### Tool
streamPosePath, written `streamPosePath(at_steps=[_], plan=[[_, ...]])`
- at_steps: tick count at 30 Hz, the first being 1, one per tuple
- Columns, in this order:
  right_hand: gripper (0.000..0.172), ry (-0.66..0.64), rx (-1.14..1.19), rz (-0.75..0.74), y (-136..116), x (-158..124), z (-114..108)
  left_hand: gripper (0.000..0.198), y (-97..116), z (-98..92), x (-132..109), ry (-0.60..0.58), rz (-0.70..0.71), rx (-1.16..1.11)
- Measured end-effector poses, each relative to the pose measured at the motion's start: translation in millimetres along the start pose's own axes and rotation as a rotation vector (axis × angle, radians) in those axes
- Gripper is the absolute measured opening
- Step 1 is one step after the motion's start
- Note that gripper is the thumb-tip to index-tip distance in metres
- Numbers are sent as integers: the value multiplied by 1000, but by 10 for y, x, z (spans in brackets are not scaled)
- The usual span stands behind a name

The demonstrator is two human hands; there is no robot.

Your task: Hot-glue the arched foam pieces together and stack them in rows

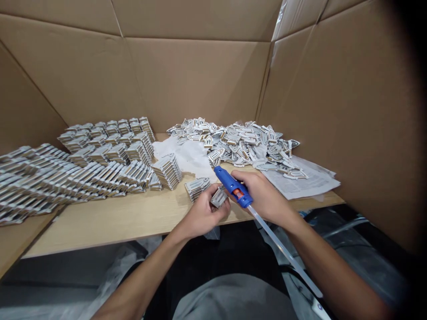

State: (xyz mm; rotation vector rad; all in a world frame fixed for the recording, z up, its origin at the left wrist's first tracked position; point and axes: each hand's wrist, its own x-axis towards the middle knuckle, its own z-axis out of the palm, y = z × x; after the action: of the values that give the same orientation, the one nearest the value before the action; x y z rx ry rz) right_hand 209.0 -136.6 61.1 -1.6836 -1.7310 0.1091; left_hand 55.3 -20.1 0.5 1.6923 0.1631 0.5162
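Note:
My right hand is closed around a blue hot glue gun, its nozzle pointing away from me to the upper left. A long clear glue stick sticks out of the gun's back end. In my left hand is a small grey-white window-shaped piece, pinched between thumb and fingers just left of the gun. Some of that piece is hidden by my fingers. Right behind my left hand, a short stack of similar pieces sits on the table.
Many stacked pieces fill the table's left side. A loose heap of pieces lies at the back right, partly on white paper. Cardboard walls enclose the wooden table at the back and sides.

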Motion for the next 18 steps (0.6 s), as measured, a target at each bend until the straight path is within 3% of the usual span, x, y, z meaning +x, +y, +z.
streamPosePath(at_steps=[12, 18], plan=[[19, 43, -48, 49, 91, -27, -91, 29, 12, 5, -8, 33, -49, 3], [14, 14, 101, 75, 134, -25, -196, 37, 46, 6, 4, 79, -93, -59]])
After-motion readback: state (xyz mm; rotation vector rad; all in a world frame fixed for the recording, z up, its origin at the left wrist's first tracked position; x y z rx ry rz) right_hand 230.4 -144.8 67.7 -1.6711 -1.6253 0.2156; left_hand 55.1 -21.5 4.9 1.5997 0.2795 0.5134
